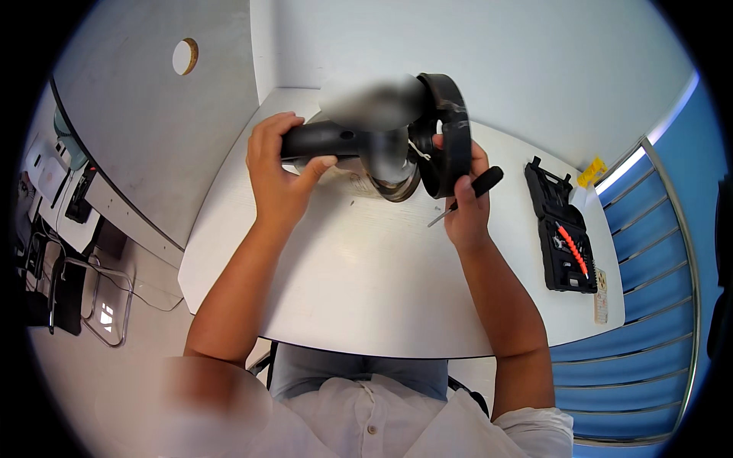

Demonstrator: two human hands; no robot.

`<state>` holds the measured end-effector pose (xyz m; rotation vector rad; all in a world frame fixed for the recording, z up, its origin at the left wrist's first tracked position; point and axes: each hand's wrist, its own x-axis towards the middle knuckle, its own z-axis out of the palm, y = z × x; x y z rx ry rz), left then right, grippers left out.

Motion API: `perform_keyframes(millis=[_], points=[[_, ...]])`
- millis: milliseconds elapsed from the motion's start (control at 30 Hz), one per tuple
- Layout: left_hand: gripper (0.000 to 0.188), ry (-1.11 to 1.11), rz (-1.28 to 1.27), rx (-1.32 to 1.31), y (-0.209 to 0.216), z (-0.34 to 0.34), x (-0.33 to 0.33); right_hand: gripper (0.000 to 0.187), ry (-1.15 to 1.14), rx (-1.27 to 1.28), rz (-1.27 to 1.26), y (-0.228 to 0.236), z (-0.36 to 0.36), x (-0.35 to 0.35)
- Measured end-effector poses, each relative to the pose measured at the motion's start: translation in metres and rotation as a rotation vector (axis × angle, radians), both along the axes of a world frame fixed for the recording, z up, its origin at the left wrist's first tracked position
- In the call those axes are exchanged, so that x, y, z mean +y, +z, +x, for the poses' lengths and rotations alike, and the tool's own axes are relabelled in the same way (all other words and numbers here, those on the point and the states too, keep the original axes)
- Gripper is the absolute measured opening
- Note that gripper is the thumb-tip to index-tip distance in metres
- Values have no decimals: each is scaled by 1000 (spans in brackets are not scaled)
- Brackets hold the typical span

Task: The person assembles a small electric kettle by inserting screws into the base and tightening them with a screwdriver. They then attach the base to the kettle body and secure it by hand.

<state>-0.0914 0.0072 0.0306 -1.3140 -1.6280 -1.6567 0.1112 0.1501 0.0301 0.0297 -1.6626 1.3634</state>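
Above the white table [366, 267] I hold what looks like an electric kettle, its metal body partly blurred. My left hand [279, 164] is closed around its black handle [324, 141], thumb along the underside. A black plastic ring [452, 130], apparently the base, stands at the kettle's right end, with pale wires [418, 151] in the gap between. My right hand [467, 202] supports this ring from the right and below. The same hand also grips a screwdriver [487, 182] with a black handle, its thin shaft slanting down to the left.
On the table's right side lies an open black tool case [561, 229] with a red flexible shaft [573, 249]. A power strip [601, 298] and a yellow packet [592, 172] are near the right edge. Metal railings [657, 305] stand beyond. A grey partition [153, 114] rises at left.
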Motion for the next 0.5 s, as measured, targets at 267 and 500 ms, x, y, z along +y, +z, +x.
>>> perform_keyframes(millis=[267, 500], points=[[60, -28, -98, 25, 6, -16, -6, 76, -57, -18, 81, -29, -6, -2], [56, 165, -125, 285, 11, 16, -7, 73, -96, 51, 3, -37, -12, -4]])
